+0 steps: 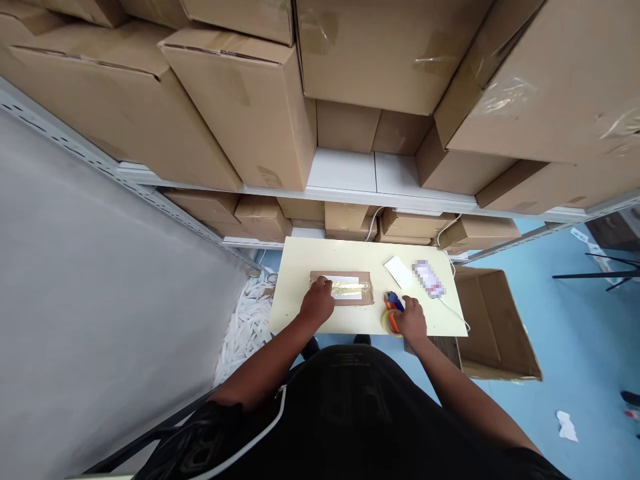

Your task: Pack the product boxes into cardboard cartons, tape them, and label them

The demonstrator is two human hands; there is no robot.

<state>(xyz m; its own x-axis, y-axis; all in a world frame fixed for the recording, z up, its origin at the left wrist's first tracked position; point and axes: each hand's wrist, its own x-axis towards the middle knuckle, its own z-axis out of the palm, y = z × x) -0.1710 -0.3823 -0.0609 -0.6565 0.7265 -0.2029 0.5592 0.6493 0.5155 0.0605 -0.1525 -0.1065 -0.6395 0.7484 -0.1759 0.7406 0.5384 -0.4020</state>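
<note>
A small flat brown cardboard package point(367, 298) lies on the cream tabletop, with a white label and shiny clear tape across its top. My left hand point(319, 301) holds its left end, fingers curled over the top by the label. To the right, at the table's front edge, is an orange and blue tape dispenser point(393, 303) with a yellowish tape roll. My right hand point(413, 321) is closed around the dispenser's right side, thumb by the orange part and fingers near the blue part. The palm side of that grip is hidden.
A white card point(398, 271) and a blurred-out phone-like item point(429, 279) with a white cable lie on the table point(295, 257). Shelves of cardboard boxes point(240, 100) rise behind. An open carton point(495, 327) stands right; paper scraps point(245, 327) cover the floor left.
</note>
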